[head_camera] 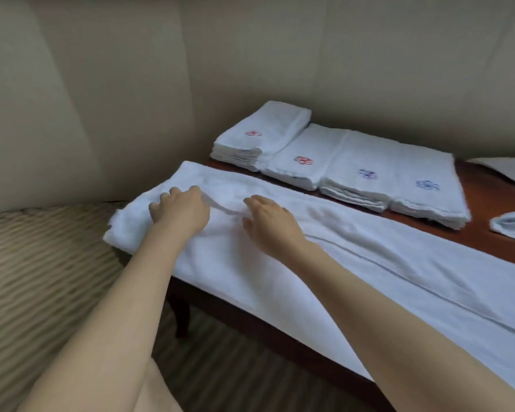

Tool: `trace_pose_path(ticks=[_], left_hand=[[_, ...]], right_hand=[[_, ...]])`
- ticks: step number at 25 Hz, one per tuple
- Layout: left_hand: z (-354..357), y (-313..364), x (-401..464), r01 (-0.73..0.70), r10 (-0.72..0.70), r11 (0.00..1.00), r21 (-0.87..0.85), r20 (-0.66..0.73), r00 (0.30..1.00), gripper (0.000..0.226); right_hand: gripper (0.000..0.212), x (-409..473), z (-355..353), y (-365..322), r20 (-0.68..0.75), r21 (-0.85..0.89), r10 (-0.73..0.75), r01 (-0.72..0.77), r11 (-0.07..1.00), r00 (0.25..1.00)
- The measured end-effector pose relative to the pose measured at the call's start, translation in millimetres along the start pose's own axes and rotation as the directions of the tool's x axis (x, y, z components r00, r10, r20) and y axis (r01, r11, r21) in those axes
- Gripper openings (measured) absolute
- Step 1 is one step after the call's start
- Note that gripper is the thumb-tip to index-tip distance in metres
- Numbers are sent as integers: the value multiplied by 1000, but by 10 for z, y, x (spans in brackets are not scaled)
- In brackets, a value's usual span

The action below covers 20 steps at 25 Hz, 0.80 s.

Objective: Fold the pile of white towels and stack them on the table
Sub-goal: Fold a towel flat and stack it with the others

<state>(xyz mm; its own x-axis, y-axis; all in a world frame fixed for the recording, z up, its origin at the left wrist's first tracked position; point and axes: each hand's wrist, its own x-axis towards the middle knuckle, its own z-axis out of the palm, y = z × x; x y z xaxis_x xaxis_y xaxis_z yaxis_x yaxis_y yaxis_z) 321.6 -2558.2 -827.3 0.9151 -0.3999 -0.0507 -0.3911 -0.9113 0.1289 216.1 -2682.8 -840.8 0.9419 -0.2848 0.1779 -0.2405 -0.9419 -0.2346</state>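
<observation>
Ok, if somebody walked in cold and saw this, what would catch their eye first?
Probably the two bare hands, left hand and right hand, both resting on the long towel spread along the table's near edge, with a raised fold of cloth between them. Next, the folded stacks lined up behind it by the wall, marked with small red and blue emblems.

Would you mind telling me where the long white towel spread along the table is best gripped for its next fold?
Probably at the left end of the long white towel, where both hands already rest. Pinch its two end corners from above, near the left hand; that end is bunched and overhangs the dark wooden table, so it lifts freely.
</observation>
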Motion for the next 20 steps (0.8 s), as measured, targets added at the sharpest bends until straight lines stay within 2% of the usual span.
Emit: trace_pose_path(ticks=[3,6,8,9,11,12,14,18,20], left_hand=[[214,-424,199,12,-11,1000,-15,81,997,59],[367,-617,361,-47,45,997,-62,-35,998,59],[371,-621,387,-64,52,993,-95,-132,990,54],[361,-624,400,-70,36,983,-170,-195,980,48],[291,-599,435,-123,-20,900,-419,-320,947,25],[248,-567,451,-164,-49,817,-553,-349,936,25],[197,-480,502,-190,-85,666,-721,-326,941,41],[82,-340,637,-99,-194,568,-817,-250,949,41],[27,-409,777,-133,-253,457,-879,-272,928,30]], right_hand=[[42,249,179,-146,46,11,-15,14,1000,999],[49,354,398,-209,118,-9,10,-9,1000,993],[49,371,431,-202,78,-5,22,-21,1000,997],[47,358,424,-205,43,2,16,-16,1000,999],[40,326,397,-201,-32,45,14,-13,999,999],[37,318,381,-199,-54,69,28,-24,997,998],[33,321,368,-207,-61,82,74,-68,994,995],[35,388,363,-244,-71,60,117,-112,992,991],[39,378,366,-226,-92,81,95,-88,993,991]])
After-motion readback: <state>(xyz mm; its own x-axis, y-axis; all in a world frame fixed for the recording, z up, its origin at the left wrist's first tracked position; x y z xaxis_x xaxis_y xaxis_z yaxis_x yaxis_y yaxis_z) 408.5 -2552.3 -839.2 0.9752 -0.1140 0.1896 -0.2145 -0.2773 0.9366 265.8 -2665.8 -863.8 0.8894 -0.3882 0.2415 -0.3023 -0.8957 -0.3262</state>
